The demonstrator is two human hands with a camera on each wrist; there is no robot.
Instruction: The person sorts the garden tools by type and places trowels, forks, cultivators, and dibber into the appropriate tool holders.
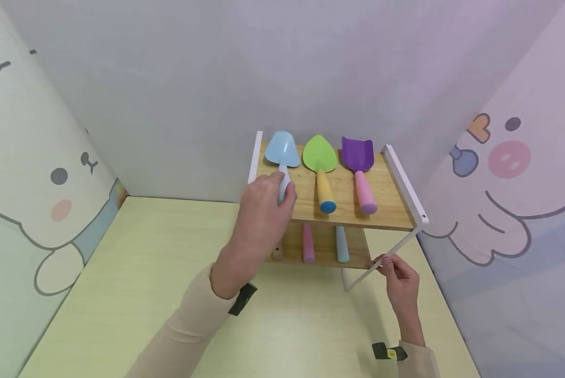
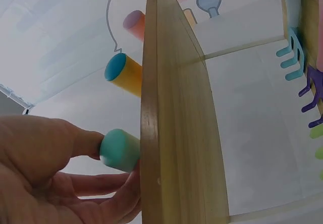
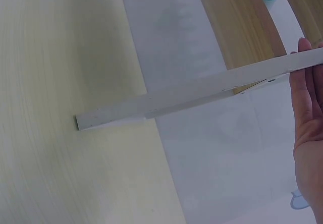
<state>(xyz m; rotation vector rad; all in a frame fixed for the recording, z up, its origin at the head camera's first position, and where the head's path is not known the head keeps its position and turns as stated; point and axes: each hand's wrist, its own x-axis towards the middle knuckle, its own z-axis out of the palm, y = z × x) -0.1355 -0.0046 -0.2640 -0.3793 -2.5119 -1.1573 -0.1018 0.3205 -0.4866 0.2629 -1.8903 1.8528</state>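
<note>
On the upper board of a two-tier shelf lie a light blue toy shovel, a green shovel with a yellow handle and a purple shovel with a pink handle. My left hand holds the light blue shovel by its pale handle, thumb on one side and fingers on the other. In the left wrist view, the handle's mint end shows between thumb and fingers. At the lower board's right corner, my right hand grips the shelf beside its white leg; its fingertips are partly hidden.
Pink and light blue handles lie on the lower board. Teal and purple rake heads show in the left wrist view. The shelf stands on a pale table between printed side walls, with a plain wall behind.
</note>
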